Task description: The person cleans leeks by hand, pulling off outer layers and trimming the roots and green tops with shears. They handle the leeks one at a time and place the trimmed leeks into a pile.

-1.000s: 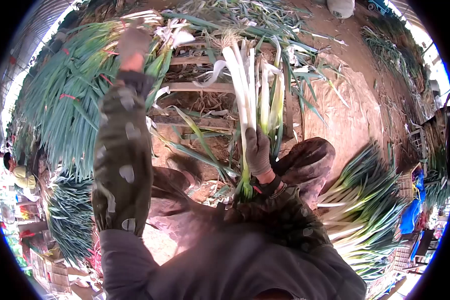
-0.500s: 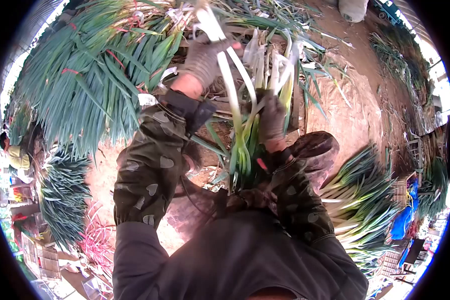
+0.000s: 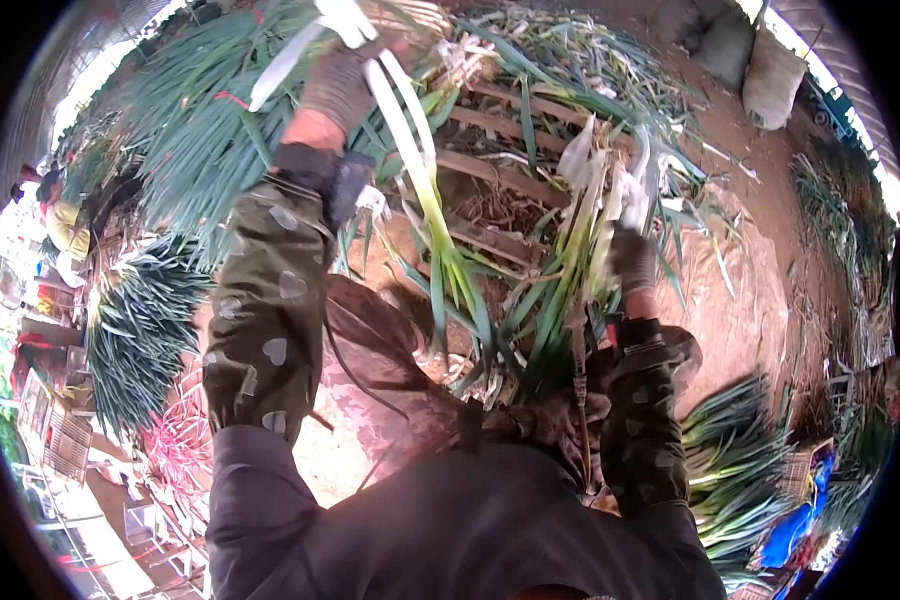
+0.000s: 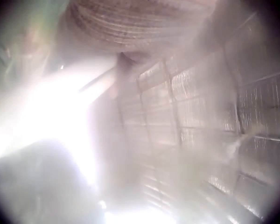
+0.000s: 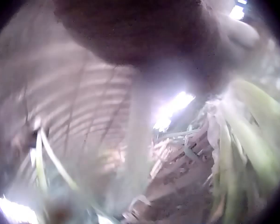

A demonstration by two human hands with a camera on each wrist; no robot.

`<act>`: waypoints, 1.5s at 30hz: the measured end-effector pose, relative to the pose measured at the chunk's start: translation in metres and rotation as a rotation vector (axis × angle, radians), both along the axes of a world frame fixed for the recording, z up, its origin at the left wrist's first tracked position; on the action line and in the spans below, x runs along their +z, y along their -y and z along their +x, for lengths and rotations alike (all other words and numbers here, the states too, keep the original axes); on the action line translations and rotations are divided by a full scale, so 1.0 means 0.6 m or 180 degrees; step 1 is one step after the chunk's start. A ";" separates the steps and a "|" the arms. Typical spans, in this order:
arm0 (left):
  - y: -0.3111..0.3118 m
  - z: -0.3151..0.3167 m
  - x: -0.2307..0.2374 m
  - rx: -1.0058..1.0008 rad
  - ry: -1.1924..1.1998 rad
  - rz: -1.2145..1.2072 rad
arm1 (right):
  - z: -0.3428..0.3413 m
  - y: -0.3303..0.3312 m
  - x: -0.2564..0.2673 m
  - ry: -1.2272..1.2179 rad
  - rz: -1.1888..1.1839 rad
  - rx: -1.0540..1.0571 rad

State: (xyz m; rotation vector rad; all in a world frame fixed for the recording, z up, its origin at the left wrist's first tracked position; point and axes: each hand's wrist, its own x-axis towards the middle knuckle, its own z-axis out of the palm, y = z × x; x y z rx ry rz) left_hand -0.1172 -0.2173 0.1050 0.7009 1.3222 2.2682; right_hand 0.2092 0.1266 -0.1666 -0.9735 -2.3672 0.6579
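Note:
My gloved left hand (image 3: 338, 88) grips a few white-stemmed leeks (image 3: 402, 125) at upper left in the head view, their green tops hanging toward my knees. In the left wrist view the ribbed glove (image 4: 135, 23) is at the top beside a glaring white stem. My gloved right hand (image 3: 633, 258) is at the side of an upright bunch of leeks with dry outer leaves (image 3: 585, 200); blur hides how its fingers lie. The right wrist view shows that dark glove (image 5: 144, 32) above, with pale green leaves (image 5: 252, 135) at right.
A slatted wooden rack (image 3: 500, 175) stands in front of my knees. Large leek piles lie at left (image 3: 200, 130) and lower left (image 3: 140, 335), another at lower right (image 3: 735, 460). Pale sacking (image 3: 740, 300) covers ground at right. White sacks (image 3: 773, 80) stand at the back right.
My left hand has carried the leeks leftward, away from the bunch. My right hand has left their green part and shifted right. The head view has turned.

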 end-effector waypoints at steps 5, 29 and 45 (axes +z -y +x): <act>-0.025 0.101 0.006 -0.0351 -0.0171 -0.0315 | -0.086 0.193 0.268 -0.0278 0.0198 0.0693; -0.283 0.150 -0.140 0.1674 -0.4617 -0.1632 | 0.649 0.001 0.565 0.1105 0.3568 -0.1719; -0.258 0.280 -0.741 -0.2510 -0.1037 -0.2832 | 1.126 0.633 -0.240 -0.3241 -0.2022 -0.5014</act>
